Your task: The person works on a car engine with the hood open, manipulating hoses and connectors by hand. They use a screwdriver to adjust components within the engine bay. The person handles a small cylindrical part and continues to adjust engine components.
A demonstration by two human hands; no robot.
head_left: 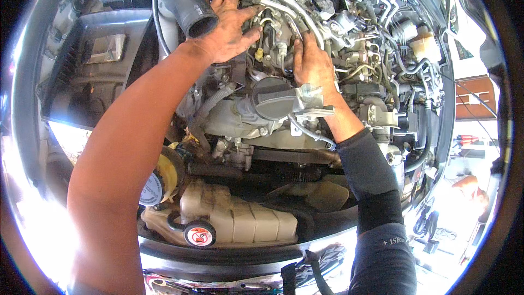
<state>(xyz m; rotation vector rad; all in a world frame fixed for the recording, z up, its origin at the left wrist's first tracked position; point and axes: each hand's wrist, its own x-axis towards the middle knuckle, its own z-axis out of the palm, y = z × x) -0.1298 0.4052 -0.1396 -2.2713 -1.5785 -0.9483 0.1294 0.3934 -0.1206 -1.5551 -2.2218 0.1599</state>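
Observation:
My left hand (pixel 229 30) rests over the upper engine with fingers spread and bent among hoses, just right of a black elbow duct (pixel 198 21). My right hand (pixel 314 63) reaches in beside silver pipes (pixel 281 1), its fingers close together and bent; what their tips touch is hard to make out. Between the hands are a small yellow fitting (pixel 260 54) and dark hoses. Just below my right hand sit a black round cap (pixel 267 98) and a metal bracket (pixel 316 110), partly in front of my wrist.
An open black box housing (pixel 87 87) lies at left. A translucent coolant tank (pixel 251 224) sits along the front edge, near a belt. A reservoir (pixel 426 46) is at upper right. Beyond the car's right side are a brown cabinet (pixel 472 98) and a blurred, skin-coloured shape.

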